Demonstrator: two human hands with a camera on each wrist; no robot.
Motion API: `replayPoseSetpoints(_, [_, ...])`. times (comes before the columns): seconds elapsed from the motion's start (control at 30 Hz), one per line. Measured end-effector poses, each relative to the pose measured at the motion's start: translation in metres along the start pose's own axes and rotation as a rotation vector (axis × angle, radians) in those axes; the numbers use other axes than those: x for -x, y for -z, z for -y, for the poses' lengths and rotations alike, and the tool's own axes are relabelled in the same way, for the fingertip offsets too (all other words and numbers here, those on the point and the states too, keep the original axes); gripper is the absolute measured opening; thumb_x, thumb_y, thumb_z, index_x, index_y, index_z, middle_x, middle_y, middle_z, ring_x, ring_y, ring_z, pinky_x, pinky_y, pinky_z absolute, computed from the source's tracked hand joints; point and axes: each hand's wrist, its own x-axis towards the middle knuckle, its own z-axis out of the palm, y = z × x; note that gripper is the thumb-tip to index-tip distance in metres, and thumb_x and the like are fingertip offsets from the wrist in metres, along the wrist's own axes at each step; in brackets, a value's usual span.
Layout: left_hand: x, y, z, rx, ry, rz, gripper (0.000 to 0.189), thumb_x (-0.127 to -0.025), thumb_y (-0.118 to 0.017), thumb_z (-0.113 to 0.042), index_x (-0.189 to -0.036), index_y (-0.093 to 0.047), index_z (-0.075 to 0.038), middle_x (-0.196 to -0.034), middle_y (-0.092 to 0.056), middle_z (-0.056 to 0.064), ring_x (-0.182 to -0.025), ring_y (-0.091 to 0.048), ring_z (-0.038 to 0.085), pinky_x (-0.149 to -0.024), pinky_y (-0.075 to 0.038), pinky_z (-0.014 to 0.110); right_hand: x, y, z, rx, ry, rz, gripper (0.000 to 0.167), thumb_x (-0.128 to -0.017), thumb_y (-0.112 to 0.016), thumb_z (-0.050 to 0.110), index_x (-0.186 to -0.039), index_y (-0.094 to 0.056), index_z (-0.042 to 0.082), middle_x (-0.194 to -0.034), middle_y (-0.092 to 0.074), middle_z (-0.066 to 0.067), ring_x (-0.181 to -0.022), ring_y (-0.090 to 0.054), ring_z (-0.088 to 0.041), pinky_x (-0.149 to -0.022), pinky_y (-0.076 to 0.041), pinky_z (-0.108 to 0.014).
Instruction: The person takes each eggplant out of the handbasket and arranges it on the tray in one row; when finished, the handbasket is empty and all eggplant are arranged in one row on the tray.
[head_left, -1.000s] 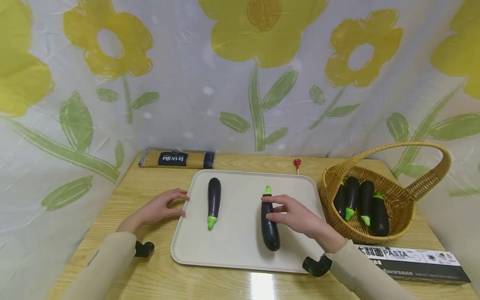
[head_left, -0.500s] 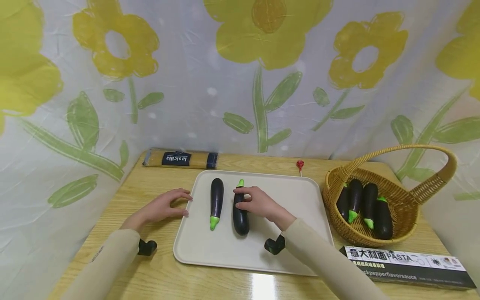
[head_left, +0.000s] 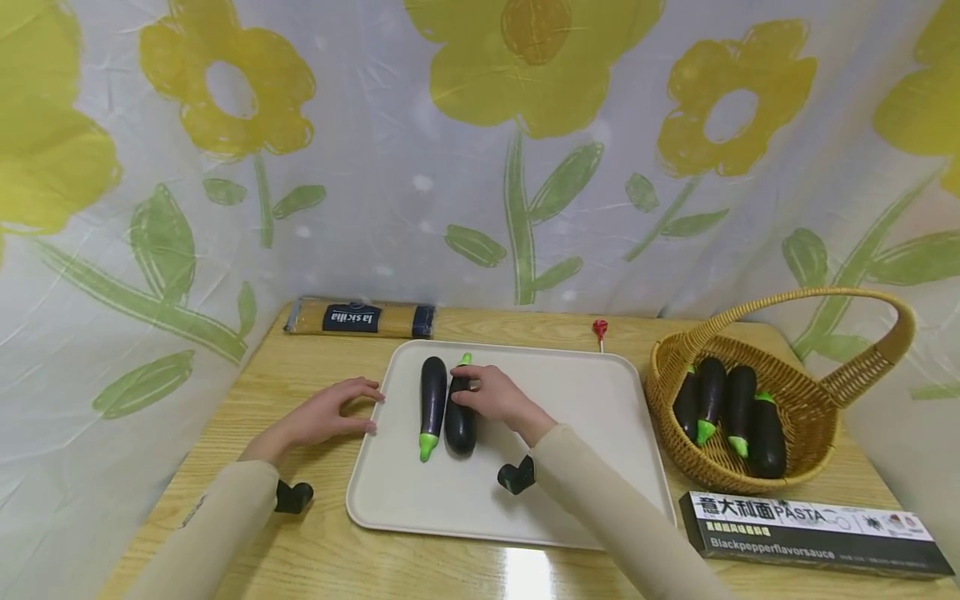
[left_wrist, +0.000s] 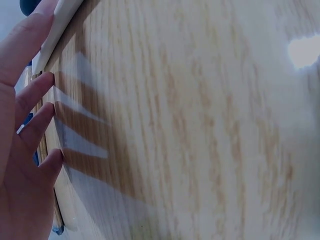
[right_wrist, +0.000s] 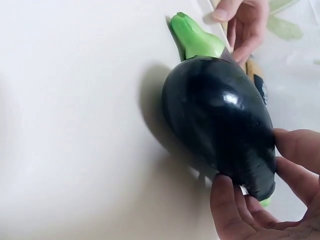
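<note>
My right hand (head_left: 498, 396) pinches a dark purple eggplant (head_left: 460, 433) near its green stem end, between thumb and fingers. The eggplant is at the left part of a cream tray (head_left: 562, 500). Close to its left lies a second eggplant (head_left: 432, 398), its green stem toward me; a narrow gap separates them in the head view. In the right wrist view the held eggplant (right_wrist: 220, 115) fills the middle and partly hides the other one, whose green stem (right_wrist: 197, 37) shows. My left hand (head_left: 326, 412) is at the tray's left edge, fingers relaxed, holding nothing.
At right stands a wicker basket (head_left: 813, 442) with a tall handle and several eggplants inside. A black and white pasta box (head_left: 817, 533) lies before it. A pasta packet (head_left: 360, 319) and a red lollipop (head_left: 600, 328) lie behind the tray. A flowered curtain (head_left: 375, 208) hangs behind.
My right hand has moved left across the tray with the eggplant, from the tray's right half to beside the other eggplant. My left hand has stayed in place.
</note>
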Motion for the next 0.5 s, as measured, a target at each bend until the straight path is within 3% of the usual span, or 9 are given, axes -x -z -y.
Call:
replayPoseSetpoints(0.23, [0.001,0.0,-0.001,0.004,0.002,0.0,0.046,-0.086,-0.076,-0.036,-0.125,-0.063,-0.014,-0.145,-0.046,0.019,-0.14,-0.029,0.045,-0.112,-0.022,0.063,0.001,-0.004,-0.002,-0.043,-0.039,0.018,0.044,-0.093,-0.066,0.015,-0.136,-0.058,0.01,-0.139,-0.052,-0.02,-0.092,-0.061,-0.016,-0.07,-0.048,-0.023])
replayPoseSetpoints(0.5, [0.001,0.001,-0.003,0.012,0.009,0.0,0.046,-0.085,-0.076,-0.035,-0.124,-0.064,-0.015,-0.145,-0.046,0.019,-0.14,-0.029,0.045,-0.113,-0.022,0.063,0.014,-0.004,-0.005,-0.115,-0.024,0.068,0.048,-0.091,-0.068,0.014,-0.137,-0.056,0.007,-0.131,-0.058,-0.019,-0.093,-0.063,-0.015,-0.071,-0.049,-0.023])
